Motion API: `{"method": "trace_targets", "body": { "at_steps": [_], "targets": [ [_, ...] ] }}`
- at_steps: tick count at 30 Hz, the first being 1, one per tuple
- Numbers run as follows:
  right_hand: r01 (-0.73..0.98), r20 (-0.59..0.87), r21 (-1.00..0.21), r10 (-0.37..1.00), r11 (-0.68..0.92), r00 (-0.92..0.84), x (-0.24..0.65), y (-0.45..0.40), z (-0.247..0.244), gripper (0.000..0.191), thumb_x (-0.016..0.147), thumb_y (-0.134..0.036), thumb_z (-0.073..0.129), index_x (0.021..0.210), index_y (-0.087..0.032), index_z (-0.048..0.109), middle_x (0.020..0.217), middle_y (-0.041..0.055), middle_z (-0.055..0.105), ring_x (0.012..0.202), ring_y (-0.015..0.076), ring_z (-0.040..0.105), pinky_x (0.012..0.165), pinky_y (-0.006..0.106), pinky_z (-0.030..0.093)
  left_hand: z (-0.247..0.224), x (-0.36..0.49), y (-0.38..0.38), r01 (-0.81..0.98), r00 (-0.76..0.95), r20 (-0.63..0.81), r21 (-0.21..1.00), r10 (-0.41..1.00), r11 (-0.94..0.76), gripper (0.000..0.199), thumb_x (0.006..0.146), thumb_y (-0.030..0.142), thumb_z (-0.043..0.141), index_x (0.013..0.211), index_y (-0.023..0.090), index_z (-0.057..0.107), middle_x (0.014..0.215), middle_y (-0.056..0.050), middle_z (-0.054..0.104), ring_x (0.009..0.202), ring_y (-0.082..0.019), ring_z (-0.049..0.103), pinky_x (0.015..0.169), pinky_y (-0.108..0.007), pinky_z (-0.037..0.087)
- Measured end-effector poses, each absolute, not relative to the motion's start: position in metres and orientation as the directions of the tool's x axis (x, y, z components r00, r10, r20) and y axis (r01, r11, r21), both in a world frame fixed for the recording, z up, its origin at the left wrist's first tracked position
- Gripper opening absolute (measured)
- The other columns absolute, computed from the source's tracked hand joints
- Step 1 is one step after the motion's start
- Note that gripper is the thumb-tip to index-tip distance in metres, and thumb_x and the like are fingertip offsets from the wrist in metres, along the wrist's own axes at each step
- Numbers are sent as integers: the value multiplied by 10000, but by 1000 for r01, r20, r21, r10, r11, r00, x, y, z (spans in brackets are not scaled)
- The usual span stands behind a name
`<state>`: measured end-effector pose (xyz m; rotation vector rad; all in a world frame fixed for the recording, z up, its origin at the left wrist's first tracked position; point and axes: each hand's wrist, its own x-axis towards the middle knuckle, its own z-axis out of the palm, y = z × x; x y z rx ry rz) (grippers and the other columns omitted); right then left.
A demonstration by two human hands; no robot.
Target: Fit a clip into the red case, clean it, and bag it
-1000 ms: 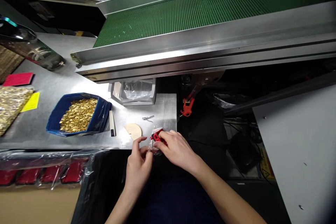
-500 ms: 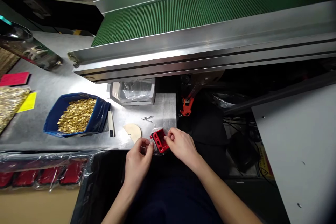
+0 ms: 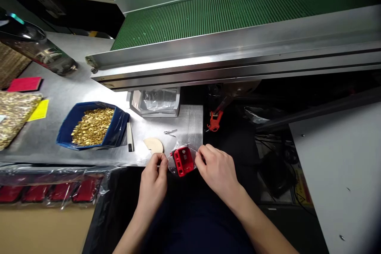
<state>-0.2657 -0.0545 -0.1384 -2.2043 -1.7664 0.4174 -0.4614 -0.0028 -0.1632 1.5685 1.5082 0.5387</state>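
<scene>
A small red open-topped plastic box (image 3: 183,161) with slots along its left side sits at the table's front right corner. Clear plastic bag film (image 3: 172,165) spreads around it on both sides. Left of the box, my left hand (image 3: 154,176) is closed in a pinch at the film's left edge. My right hand (image 3: 218,168) pinches the film's right edge between thumb and forefinger. Neither hand touches the box itself. Just behind lie a cream-coloured disc with a notch (image 3: 154,145) and small metal tweezers-like pieces (image 3: 170,131).
A blue bin (image 3: 67,127) of small gold metal parts stands left, with a box cutter-like tool (image 3: 129,137) beside it. A grey tray (image 3: 154,114) sits under the green conveyor (image 3: 184,20). Bagged red items (image 3: 61,192) fill a carton at lower left. A bottle (image 3: 53,57) stands at back left.
My hands have moved apart, each away from the red box, and the film now stretches out between them. My right fingers have left the box's edge. The whole view has shifted slightly.
</scene>
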Motion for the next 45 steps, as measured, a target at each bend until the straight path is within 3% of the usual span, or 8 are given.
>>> {"method": "trace_targets", "body": {
  "at_steps": [7, 13, 17, 22, 30, 37, 40, 45],
  "targets": [
    [891, -189, -352, 954, -286, 232, -263, -50, -153, 212, 992, -239, 545, 784, -211, 575, 800, -23, 684, 646, 131, 611, 572, 318, 205, -199, -458, 8, 536, 132, -309, 822, 942, 194, 250, 981, 468, 457, 871, 250, 507, 687, 37, 529, 626, -193, 523, 612, -300, 418],
    [858, -233, -389, 937, -336, 261, -263, -45, -151, 100, 1017, -316, 538, 986, -252, 608, 850, -31, 739, 691, 164, 679, 570, 295, 234, -196, -449, 14, 526, 132, -242, 839, 961, 139, 312, 857, 360, 649, 1135, 240, 573, 976, -18, 627, 874, -204, 621, 739, -298, 506],
    [841, -195, -441, 948, -315, 253, -267, -38, -155, 164, 973, -312, 619, 1118, -243, 584, 937, -4, 754, 748, 183, 700, 591, 288, 275, -192, -447, 22, 559, 165, -201, 826, 966, 76, 150, 855, 309, 666, 982, 238, 631, 828, 19, 640, 724, -175, 612, 659, -277, 480],
    [839, -136, -437, 946, -324, 294, -275, -37, -163, 128, 1017, -282, 536, 919, -237, 606, 867, -14, 738, 755, 173, 695, 623, 290, 305, -182, -441, 23, 587, 126, -68, 809, 990, -19, 150, 947, 356, 622, 882, 226, 660, 815, 9, 675, 711, -169, 639, 666, -282, 483],
    [713, -186, -584, 919, -388, 348, -277, -66, -160, 175, 1012, -354, 560, 1160, -264, 589, 970, -6, 763, 757, 176, 706, 665, 274, 371, -166, -443, 1, 595, 294, 221, 719, 930, -359, 113, 1012, 220, 577, 1024, 198, 687, 890, -10, 678, 708, -117, 610, 710, -239, 485],
    [246, -591, -754, 793, -608, 149, -277, -86, -171, 332, 965, -499, 566, 807, -224, 660, 760, 12, 764, 674, 190, 724, 637, 262, 463, -171, -454, -7, 643, 288, 169, 696, 943, -321, 128, 978, 225, 632, 1103, 196, 643, 905, -11, 687, 756, -134, 649, 741, -236, 496],
    [89, -602, -785, 790, -612, 117, -283, -87, -178, 316, 975, -453, 520, 841, -201, 656, 800, 35, 768, 667, 171, 727, 624, 242, 506, -165, -453, -8, 629, 270, 82, 740, 959, -240, 59, 982, 264, 621, 956, 212, 631, 817, 17, 669, 677, -124, 624, 685, -233, 480],
    [156, -457, -854, 858, -497, 234, -274, -86, -149, 317, 977, -397, 514, 759, -192, 620, 706, 2, 672, 625, 131, 606, 608, 229, 434, -142, -455, -6, 594, 228, -5, 793, 974, -135, 184, 973, 340, 598, 828, 227, 605, 666, 51, 578, 550, -121, 528, 580, -243, 429]
  ]
}}
